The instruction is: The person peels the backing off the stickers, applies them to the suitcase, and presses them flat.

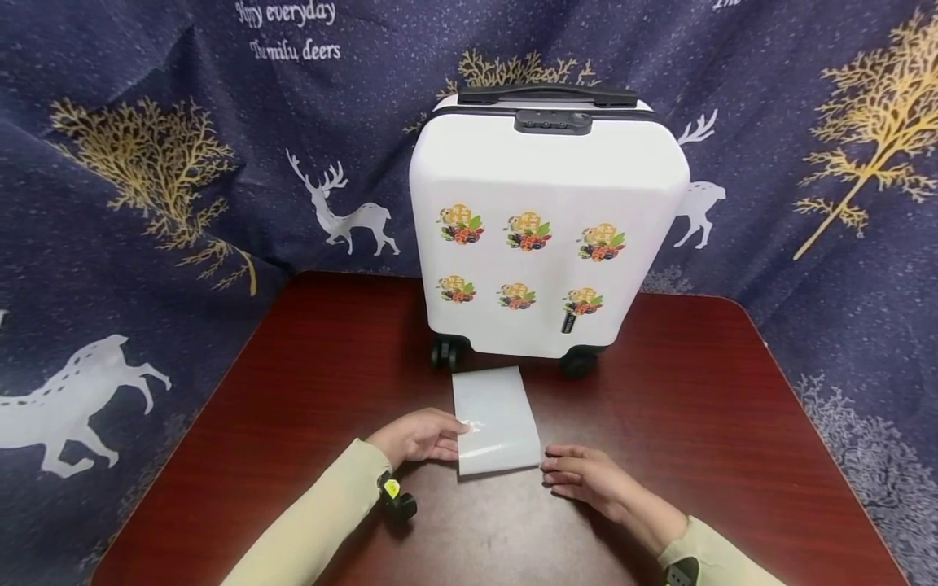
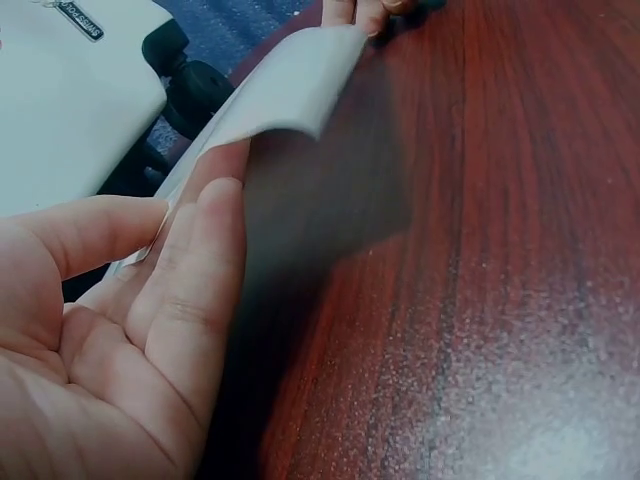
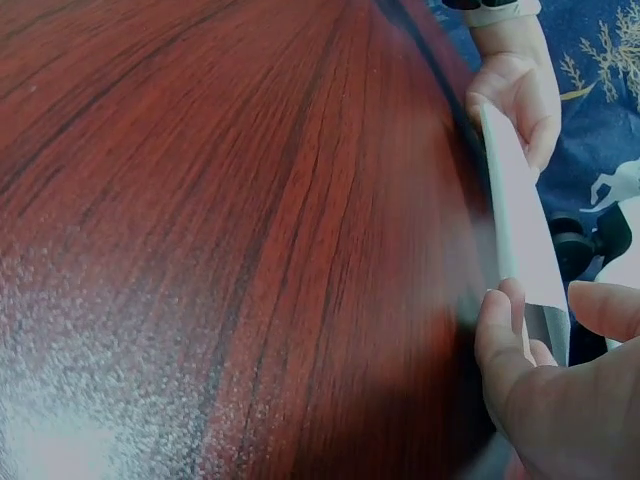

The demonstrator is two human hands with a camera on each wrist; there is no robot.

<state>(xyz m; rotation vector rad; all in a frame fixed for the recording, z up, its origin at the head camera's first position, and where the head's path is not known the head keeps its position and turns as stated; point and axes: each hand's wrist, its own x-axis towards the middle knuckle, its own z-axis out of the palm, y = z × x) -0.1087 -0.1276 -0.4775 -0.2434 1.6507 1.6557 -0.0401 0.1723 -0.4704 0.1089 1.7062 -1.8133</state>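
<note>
A thin, glossy white sheet (image 1: 498, 415) is held above the table in front of a white suitcase (image 1: 550, 163). My left hand (image 1: 425, 437) pinches its left edge, thumb on top and fingers beneath, as the left wrist view shows. At the sheet's near right corner is my right hand (image 1: 586, 480). In the right wrist view this hand's fingers (image 3: 500, 330) touch the sheet's end, while its thumb (image 3: 605, 310) stands apart from it. The sheet's near edge curls in the left wrist view. Fruit stickers (image 1: 528, 231) sit in two rows on the suitcase front.
The suitcase stands upright on black wheels (image 1: 579, 360) at the back of the dark red wooden table (image 1: 330, 366). On top are a black handle (image 1: 545, 94) and a combination lock (image 1: 553, 122). A blue cloth (image 1: 352, 98) with deer and trees hangs behind.
</note>
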